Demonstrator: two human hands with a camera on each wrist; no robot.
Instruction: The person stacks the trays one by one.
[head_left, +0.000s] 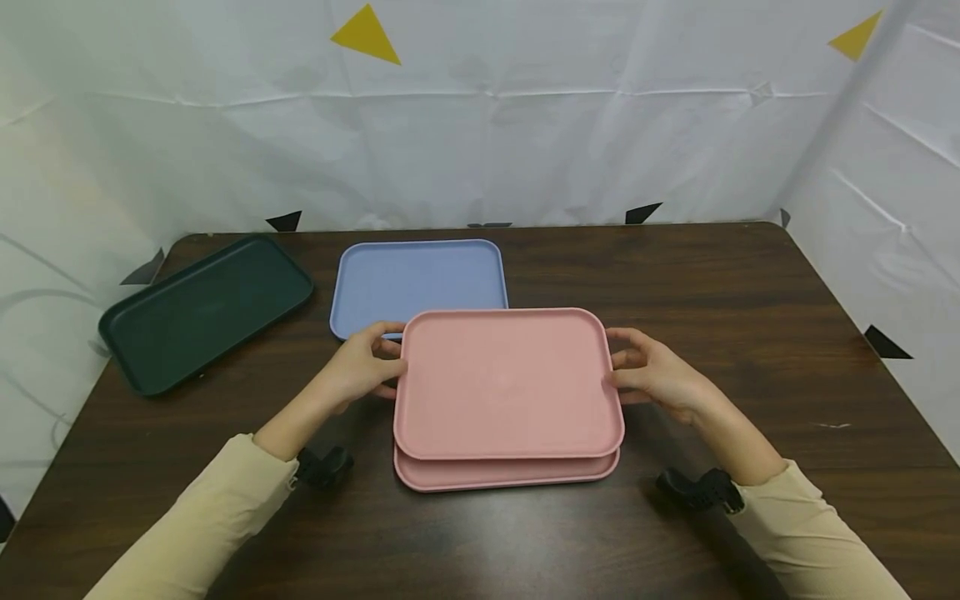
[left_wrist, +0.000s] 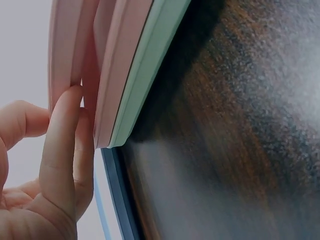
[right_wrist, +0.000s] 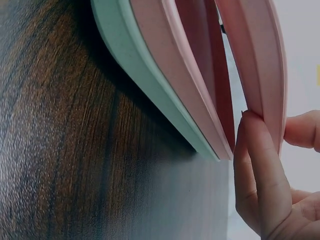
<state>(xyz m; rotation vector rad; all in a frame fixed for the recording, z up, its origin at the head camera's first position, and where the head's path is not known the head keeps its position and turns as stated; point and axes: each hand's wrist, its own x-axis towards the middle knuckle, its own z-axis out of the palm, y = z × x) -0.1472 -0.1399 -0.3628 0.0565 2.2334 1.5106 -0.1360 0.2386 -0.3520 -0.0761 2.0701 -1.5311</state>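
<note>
Both hands hold a pink tray (head_left: 510, 383) by its short sides, raised a little above a stack. My left hand (head_left: 362, 367) pinches the left rim, thumb on top and fingers beneath. On the opposite rim, my right hand (head_left: 654, 372) grips the same way. Below lies a second pink tray (head_left: 510, 473), its front edge showing in the head view. Both wrist views reveal a pale green tray (left_wrist: 147, 75) directly under that second pink one, on the table. A gap separates the held tray from the stack.
Behind the stack lies a blue tray (head_left: 420, 279), partly covered by the held tray in the head view. A dark green tray (head_left: 206, 312) sits angled at the back left of the brown wooden table (head_left: 750, 333). White sheeting (head_left: 487, 158) surrounds the back and sides.
</note>
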